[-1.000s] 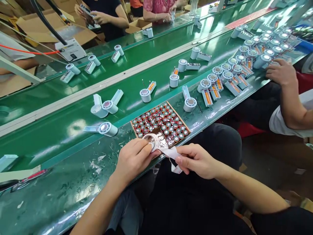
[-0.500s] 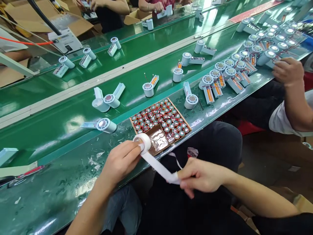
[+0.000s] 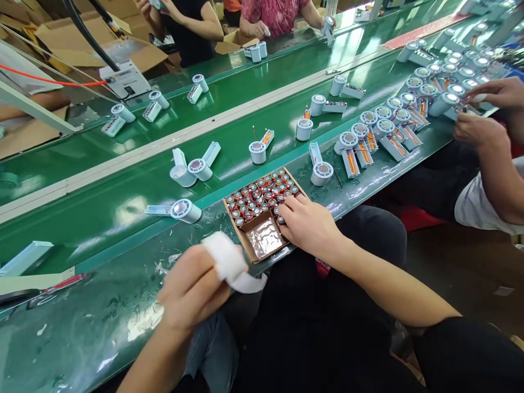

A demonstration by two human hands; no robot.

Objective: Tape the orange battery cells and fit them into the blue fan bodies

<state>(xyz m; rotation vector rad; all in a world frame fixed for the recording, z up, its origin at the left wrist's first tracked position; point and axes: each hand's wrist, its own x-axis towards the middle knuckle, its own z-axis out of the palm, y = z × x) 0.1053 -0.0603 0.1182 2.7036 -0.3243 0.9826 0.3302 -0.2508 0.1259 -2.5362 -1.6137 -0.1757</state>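
Now | left hand (image 3: 192,289): white tape roll (image 3: 224,255) | right hand (image 3: 313,226): round, wired parts (image 3: 262,192)

Both hands (image 3: 311,226) curled, well apart

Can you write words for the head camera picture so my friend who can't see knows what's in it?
A person's left hand holds a roll of white tape with a loose end, while the right hand reaches into a box of small round parts. Beyond them, pale blue units sit along a green belt.

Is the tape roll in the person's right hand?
No, the left hand holds the tape roll; the right hand is at the box.
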